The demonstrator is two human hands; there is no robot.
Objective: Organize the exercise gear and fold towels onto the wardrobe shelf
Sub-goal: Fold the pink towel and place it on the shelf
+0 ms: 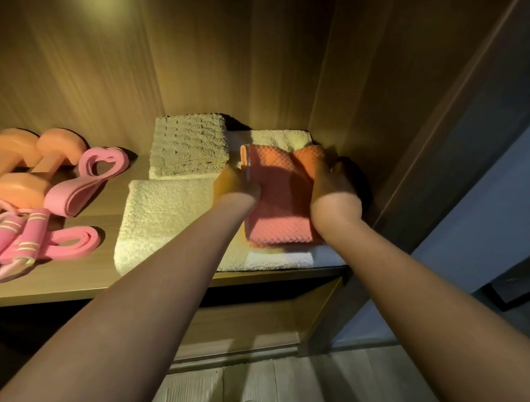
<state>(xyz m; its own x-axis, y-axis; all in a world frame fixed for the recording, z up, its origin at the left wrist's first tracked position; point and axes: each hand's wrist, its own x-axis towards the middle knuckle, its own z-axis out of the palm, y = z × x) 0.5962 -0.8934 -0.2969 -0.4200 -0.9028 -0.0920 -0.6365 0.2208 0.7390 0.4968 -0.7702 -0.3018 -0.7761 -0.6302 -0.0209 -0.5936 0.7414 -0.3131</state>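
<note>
Left hand (pixel 238 184) and right hand (pixel 338 188), fingers curled round opposite edges of the pink towel (pixel 277 208)

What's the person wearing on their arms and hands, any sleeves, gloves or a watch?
The left forearm and right forearm are bare to the frame edge, no sleeves. The left hand and right hand show no gloves, watch or bracelet. The fingers are too shadowed to check for rings.
</note>
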